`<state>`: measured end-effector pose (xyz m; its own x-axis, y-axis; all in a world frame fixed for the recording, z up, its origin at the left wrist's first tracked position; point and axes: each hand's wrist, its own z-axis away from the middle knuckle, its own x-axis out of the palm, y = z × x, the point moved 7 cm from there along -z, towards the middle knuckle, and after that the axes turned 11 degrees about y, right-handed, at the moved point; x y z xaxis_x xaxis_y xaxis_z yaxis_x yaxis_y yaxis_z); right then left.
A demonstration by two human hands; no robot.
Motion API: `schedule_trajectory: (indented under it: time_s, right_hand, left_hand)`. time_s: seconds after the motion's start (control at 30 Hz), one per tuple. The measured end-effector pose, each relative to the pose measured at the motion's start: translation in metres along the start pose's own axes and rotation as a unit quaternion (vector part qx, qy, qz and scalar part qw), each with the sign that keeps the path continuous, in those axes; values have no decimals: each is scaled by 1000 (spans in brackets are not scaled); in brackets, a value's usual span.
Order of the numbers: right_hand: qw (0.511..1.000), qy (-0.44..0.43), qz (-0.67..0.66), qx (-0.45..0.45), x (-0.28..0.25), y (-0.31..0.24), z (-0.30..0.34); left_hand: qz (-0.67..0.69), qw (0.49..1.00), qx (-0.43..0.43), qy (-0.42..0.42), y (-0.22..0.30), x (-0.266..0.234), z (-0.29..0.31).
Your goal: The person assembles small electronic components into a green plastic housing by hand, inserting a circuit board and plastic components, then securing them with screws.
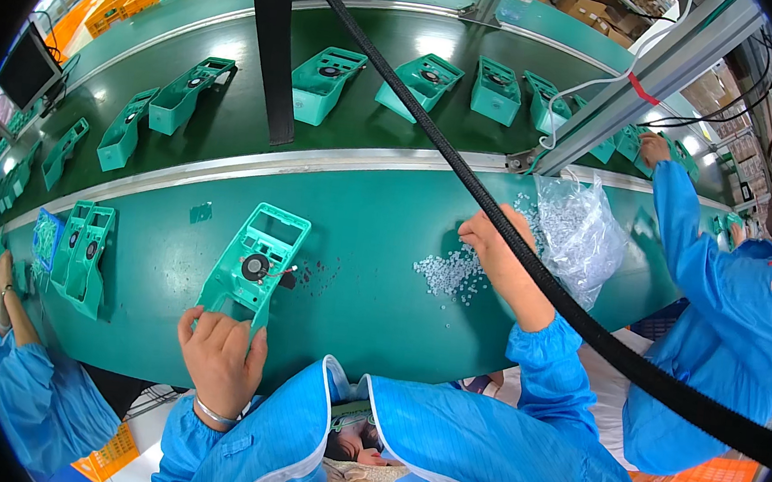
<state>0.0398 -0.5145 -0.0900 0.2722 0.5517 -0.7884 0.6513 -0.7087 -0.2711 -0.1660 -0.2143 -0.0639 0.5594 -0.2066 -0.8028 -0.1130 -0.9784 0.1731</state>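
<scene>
My left hand (222, 355) has its fingers curled over the near end of a green plastic housing (227, 274), which rests at a slant on the green worktable. Set in this housing is a round black part (255, 267) with thin wires and a small connector beside it. Farther right, my right hand (501, 252) reaches over a pile of small translucent plastic pieces (448, 275). Its thumb and fingers are pinched together; whatever lies between them is too small to make out. Small dark pieces (316, 276) are scattered just right of the housing.
An open clear plastic bag (582, 237) of small pieces lies beyond my right hand. More housings (87, 254) stand at left, others (326, 87) along the conveyor behind. A black cord (500, 215) crosses the view diagonally. Co-workers in blue sit at both sides (722, 320).
</scene>
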Motion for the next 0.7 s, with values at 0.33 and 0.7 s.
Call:
schedule_trajectory:
  time_s: [0.33,0.7]
  right_hand:
    - [999,-34,9,-9,5,-8,-2]
    - [999,-12,26,-14,5,-5,1]
  left_hand:
    - [4,1000,8,-4,5,4,21]
    - [16,999,37,13,10,3,21]
